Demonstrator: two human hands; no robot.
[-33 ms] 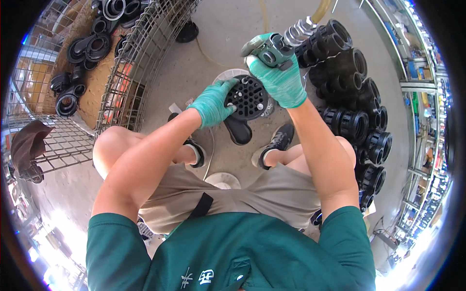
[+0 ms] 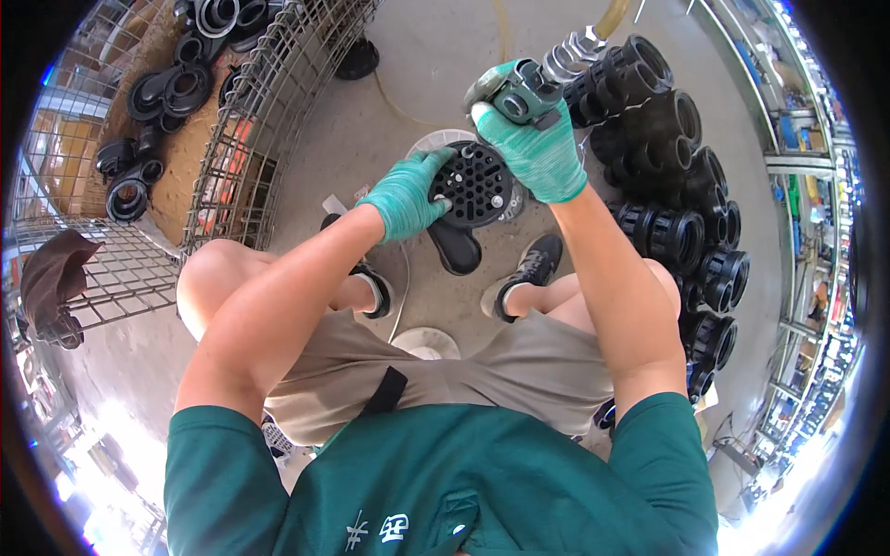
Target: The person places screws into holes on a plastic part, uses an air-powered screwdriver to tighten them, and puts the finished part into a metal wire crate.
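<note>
My left hand (image 2: pixel 406 196), in a green knit glove, grips the left edge of a round black drain grate (image 2: pixel 480 190) full of holes. Silver screws show on its face. Below the grate, a black rounded spout (image 2: pixel 457 252) points toward me. In the same kind of glove, my right hand (image 2: pixel 542 153) is closed around a dark green air tool (image 2: pixel 527 95), held just above and to the right of the grate. A silver hose coupling (image 2: pixel 570 60) joins the tool at its upper right. The tool's working tip is hidden from view.
Several black ribbed pipe fittings (image 2: pixel 672 236) are stacked on the floor at the right. To the left stands a wire cage (image 2: pixel 250 139) with black drain parts (image 2: pixel 185 90) on cardboard. A white round container (image 2: pixel 445 139) is partly visible beneath the grate. Shelving (image 2: pixel 797 167) lines the far right.
</note>
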